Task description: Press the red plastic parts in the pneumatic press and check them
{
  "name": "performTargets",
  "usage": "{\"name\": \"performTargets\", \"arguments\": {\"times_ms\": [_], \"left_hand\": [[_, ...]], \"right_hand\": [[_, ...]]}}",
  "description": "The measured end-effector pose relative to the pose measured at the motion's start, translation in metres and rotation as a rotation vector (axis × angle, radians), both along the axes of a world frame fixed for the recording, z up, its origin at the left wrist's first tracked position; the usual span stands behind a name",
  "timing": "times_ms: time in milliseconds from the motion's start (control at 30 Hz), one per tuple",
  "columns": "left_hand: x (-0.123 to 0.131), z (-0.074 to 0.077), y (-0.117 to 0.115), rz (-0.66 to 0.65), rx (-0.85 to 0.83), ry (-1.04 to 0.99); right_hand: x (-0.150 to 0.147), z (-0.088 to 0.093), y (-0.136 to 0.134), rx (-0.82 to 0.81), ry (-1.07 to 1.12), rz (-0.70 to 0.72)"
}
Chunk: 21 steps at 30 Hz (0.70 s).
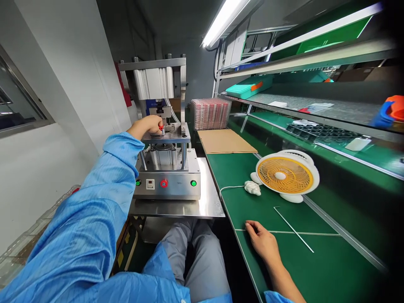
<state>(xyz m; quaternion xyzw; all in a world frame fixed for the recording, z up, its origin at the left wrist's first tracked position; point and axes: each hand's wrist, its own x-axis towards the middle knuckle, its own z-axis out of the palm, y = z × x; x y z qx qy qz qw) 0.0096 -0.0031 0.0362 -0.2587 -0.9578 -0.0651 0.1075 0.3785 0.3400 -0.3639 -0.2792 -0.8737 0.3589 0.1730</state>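
My left hand (154, 124) reaches forward into a metal bench press (167, 185) and is closed on a small red part (161, 127) at its upper plate. The fingers hide most of that part. Above it hangs the press's white cylinder block (154, 83). My right hand (263, 242) rests on the green bench mat (227, 176) near its left edge, fingers loosely bent and apart, holding nothing. A thin L-shaped metal rod (295, 230), like a hex key, lies to its right. Beyond is a white and yellow fan (284, 174) with its bundled cable (252, 188).
A flat cardboard sheet (227, 141) lies at the bench's far end, before stacked clear trays with reddish contents (211, 113). Overhead on the right, a shelf (284, 107) carries a teal case (246, 87). A black grid tray (318, 131) sits beneath it. A white wall stands left.
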Motion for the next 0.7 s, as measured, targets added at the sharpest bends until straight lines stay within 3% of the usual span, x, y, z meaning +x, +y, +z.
{"name": "performTargets", "arguments": {"times_ms": [133,267,400,533,600,700], "left_hand": [[0.012,-0.002,-0.013,-0.03,-0.08,-0.02],[0.038,-0.016,-0.037,-0.094,0.082,0.084],[0.07,-0.043,-0.065,-0.176,0.434,0.024],[0.099,-0.082,-0.094,-0.269,0.889,-0.4],[0.111,-0.103,-0.11,-0.235,1.082,-0.597],[0.126,-0.133,-0.138,-0.155,1.285,-0.689]], "right_hand": [[-0.002,-0.002,0.002,-0.005,-0.032,-0.005],[-0.003,-0.003,0.004,-0.01,-0.081,-0.025],[-0.003,0.001,0.002,-0.026,-0.094,-0.037],[0.0,0.009,-0.003,-0.023,-0.099,-0.053],[0.002,0.013,-0.005,-0.014,-0.105,-0.053],[0.004,0.017,-0.007,0.016,-0.139,-0.073]]}}
